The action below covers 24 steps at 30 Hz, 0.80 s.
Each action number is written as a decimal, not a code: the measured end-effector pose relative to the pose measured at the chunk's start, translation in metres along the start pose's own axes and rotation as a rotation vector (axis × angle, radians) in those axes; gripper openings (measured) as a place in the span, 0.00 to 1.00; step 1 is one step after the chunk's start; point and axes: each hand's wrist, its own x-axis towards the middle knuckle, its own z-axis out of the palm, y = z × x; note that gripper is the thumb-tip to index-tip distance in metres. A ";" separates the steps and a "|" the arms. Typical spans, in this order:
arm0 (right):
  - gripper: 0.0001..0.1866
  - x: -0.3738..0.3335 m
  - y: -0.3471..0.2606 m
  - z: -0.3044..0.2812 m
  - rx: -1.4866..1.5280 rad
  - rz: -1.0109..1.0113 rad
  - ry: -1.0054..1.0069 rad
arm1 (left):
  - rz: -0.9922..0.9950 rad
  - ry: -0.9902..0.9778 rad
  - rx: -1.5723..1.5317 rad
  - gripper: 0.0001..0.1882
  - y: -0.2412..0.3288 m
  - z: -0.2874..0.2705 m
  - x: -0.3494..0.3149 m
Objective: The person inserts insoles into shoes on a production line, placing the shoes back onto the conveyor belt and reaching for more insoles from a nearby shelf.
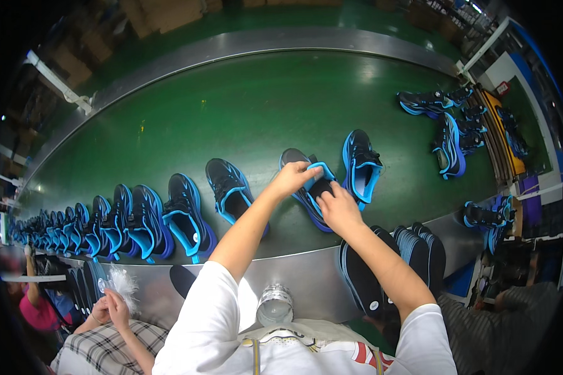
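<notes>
The person is standing at a green conveyor belt [263,112] and working on 1 black-and-blue sneaker [309,187] lying on it just in front of them, between 2 others of the same kind. The left hand [292,178] is pinching the blue collar at the shoe's opening and pulling it up and open. The right hand [338,206] is pressing down at the mouth of the shoe, its fingers held together and partly tucked in, so I cannot tell exactly what they are gripping; it looks like a dark insole going in.

So the step in hand looks to me like seating an insole inside the shoe while the other hand is holding the opening wide. A stack of dark insoles [391,262] is standing on edge on the metal ledge [306,275] beside the right forearm, and a small metal can [274,304] is sitting close to the body.

To the left, a long row of sneakers [131,225] is lining the near edge of the belt. The next move probably calls for pushing the insole flat toward the toe, then letting go of the collar. A co-worker's hands [109,309] are busy at the lower left.
</notes>
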 end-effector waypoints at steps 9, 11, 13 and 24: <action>0.09 0.022 0.024 -0.023 -0.019 -0.098 -0.637 | -0.068 0.140 0.072 0.25 -0.006 0.006 0.005; 0.08 0.021 0.023 -0.008 -0.098 -0.206 -0.577 | -0.070 0.123 0.041 0.24 -0.010 0.004 0.005; 0.08 0.023 0.021 0.009 -0.108 -0.233 -0.463 | -0.073 0.115 0.007 0.23 -0.015 0.006 0.008; 0.14 0.041 0.017 0.029 -0.414 -0.162 -0.853 | -0.144 0.066 -0.083 0.21 -0.018 0.004 0.008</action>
